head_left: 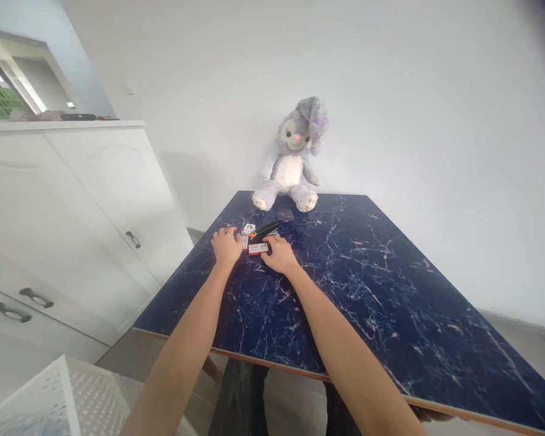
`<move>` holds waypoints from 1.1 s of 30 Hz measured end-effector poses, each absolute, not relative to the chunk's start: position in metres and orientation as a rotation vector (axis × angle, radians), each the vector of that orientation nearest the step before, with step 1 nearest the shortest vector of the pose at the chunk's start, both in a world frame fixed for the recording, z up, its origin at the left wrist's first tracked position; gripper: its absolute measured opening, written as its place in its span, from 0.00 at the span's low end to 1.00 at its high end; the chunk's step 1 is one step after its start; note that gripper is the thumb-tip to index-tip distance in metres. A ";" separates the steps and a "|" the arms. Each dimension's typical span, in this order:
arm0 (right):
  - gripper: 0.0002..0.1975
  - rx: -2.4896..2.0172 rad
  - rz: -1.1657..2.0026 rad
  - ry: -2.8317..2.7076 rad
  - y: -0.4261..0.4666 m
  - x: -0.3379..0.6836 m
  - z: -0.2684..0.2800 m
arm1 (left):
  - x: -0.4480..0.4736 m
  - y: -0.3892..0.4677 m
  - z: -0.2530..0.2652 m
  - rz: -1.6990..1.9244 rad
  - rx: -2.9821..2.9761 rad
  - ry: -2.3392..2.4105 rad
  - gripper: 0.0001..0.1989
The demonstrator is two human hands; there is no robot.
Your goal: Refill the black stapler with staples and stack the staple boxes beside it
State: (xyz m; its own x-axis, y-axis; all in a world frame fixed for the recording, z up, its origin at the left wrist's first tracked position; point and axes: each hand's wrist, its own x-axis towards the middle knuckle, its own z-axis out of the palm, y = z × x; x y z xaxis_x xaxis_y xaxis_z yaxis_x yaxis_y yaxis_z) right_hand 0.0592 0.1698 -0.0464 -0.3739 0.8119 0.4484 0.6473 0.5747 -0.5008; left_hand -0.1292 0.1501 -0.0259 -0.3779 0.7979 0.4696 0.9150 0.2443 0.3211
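A small group of boxes lies on the blue marble-patterned table. My left hand [227, 247] is palm down at their left side, its fingers spread and its thumb against a small red-and-white box [245, 243]. On the right, my right hand [280, 254] has its thumb and fingers around the right end of another red-and-white box [257, 249]. Behind this box lies a slanted black box [265, 230] with an orange patch. A small white box [248, 229] with dark and red print sits at the back left. My fingers partly cover the boxes.
A grey plush toy [289, 172] sits upright at the table's far end, against the wall. White cabinets [95, 181] stand left of the table [367, 290]. A white perforated basket [68, 393] is at the lower left, below the table's front edge.
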 end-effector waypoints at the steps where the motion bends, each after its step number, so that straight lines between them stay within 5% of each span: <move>1: 0.19 -1.162 0.327 -2.084 0.171 0.060 -0.046 | -0.128 0.153 -0.025 -0.833 -1.684 -2.275 0.20; 5: 0.20 -1.309 0.366 -1.778 0.179 0.066 -0.046 | -0.129 0.167 -0.022 -0.732 -2.114 -2.170 0.27; 10: 0.33 -1.463 0.466 -1.776 0.189 0.070 -0.046 | -0.133 0.175 -0.021 -0.560 -2.405 -1.917 0.31; 14: 0.37 -1.467 0.520 -1.887 0.191 0.068 -0.045 | -0.131 0.173 -0.020 -0.544 -2.417 -1.904 0.23; 25: 0.37 -1.439 0.475 -1.890 0.188 0.070 -0.046 | -0.130 0.163 -0.016 -0.650 -2.524 -1.875 0.17; 33: 0.23 -1.448 0.409 -1.855 0.190 0.070 -0.046 | -0.128 0.161 -0.020 -0.677 -2.549 -1.824 0.21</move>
